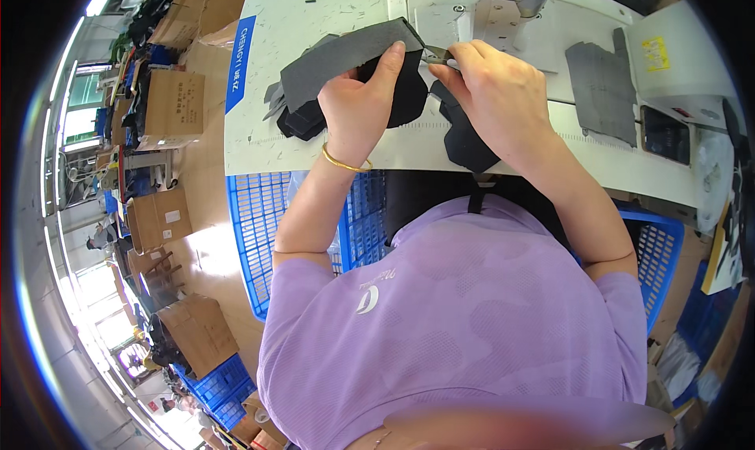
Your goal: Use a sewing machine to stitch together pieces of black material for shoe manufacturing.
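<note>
Here the left hand [358, 96] pinches the dark grey fabric piece [346, 57], thumb on the near face and fingers behind, holding it raised over the white sewing table [314, 147]. The piece sits at the far centre of the table, just left of the sewing machine [511, 1], above a stack of black cut pieces [405, 104]. The right hand [487, 88] closes thumb and forefinger on a small metal snipper [436, 54] whose tip meets the right edge of the grey piece.

To do this step well, it seems best to keep the fabric edge taut between both hands and bring the tool square to the edge, so that only loose thread is taken and not the cloth.

Both forearms reach forward from the near edge. The left wrist, with a gold bangle [346, 163], stays straight; the right wrist bends inward to the left. A blue plastic crate [267, 230] stands near the body, below the table edge.
</note>
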A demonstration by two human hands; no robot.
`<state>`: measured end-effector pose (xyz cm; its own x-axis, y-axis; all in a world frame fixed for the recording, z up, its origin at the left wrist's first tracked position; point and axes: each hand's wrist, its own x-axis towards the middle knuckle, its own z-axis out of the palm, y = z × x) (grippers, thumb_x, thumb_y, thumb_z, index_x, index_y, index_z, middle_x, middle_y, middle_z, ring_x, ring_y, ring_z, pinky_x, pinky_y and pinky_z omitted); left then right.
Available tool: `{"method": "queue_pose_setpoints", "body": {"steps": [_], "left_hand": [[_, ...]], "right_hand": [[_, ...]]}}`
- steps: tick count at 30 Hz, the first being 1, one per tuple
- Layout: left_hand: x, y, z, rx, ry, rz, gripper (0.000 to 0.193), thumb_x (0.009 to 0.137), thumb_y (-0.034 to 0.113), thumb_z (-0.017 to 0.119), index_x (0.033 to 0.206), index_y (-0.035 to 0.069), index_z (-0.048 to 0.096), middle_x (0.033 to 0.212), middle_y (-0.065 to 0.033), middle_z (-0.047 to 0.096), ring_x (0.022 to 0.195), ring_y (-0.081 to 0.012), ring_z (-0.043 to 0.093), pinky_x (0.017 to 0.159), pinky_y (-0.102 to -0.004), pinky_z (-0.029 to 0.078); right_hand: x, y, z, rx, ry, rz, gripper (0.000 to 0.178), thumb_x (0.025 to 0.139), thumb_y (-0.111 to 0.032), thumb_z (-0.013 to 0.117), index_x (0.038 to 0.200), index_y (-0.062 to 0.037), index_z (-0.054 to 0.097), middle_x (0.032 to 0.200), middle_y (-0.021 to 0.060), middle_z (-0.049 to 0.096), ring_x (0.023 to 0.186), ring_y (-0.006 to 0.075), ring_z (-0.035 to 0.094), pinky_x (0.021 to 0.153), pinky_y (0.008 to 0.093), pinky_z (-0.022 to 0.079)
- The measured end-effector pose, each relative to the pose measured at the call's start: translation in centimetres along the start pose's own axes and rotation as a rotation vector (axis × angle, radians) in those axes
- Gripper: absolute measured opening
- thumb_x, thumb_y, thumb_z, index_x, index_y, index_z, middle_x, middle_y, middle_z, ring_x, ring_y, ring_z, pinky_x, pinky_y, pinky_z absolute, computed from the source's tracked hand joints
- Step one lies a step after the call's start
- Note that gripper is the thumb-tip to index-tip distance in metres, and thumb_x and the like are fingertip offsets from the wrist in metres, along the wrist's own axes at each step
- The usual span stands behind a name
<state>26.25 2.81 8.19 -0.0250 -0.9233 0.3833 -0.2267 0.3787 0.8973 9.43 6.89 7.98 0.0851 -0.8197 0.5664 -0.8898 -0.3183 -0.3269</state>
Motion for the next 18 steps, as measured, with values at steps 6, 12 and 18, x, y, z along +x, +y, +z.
{"method": "queue_pose_setpoints", "body": {"steps": [6,12,18], "left_hand": [[-0.5,-0.1,-0.2,0.023,-0.04,0.092,0.021,0.086,0.014,0.074,0.097,-0.003,0.068,0.088,-0.0051,0.07,0.079,-0.0106,0.061,0.072,-0.0246,0.049],[-0.4,-0.2,0.1,0.107,0.014,0.196,0.016,0.088,0.012,0.071,0.095,-0.001,0.067,0.084,-0.0047,0.068,0.076,-0.0121,0.061,0.071,-0.0263,0.048],[-0.4,-0.4,0.5,0.333,-0.002,0.446,0.007,0.084,0.005,0.069,0.089,0.001,0.066,0.075,-0.0082,0.064,0.066,-0.0213,0.062,0.064,-0.0299,0.049]], "right_hand": [[0.4,-0.3,0.2,-0.056,0.015,-0.068,0.03,0.089,-0.03,0.065,0.073,-0.006,0.058,0.068,0.0064,0.06,0.062,0.0248,0.064,0.053,0.0362,0.05],[-0.2,0.4,-0.6,-0.04,-0.05,0.06,0.029,0.087,-0.032,0.066,0.074,-0.0064,0.061,0.069,0.007,0.063,0.064,0.026,0.066,0.054,0.0361,0.051],[0.2,-0.7,-0.2,-0.021,-0.09,0.015,0.029,0.087,-0.029,0.067,0.073,-0.0047,0.06,0.069,0.0091,0.062,0.063,0.0267,0.066,0.053,0.0354,0.051]]}}
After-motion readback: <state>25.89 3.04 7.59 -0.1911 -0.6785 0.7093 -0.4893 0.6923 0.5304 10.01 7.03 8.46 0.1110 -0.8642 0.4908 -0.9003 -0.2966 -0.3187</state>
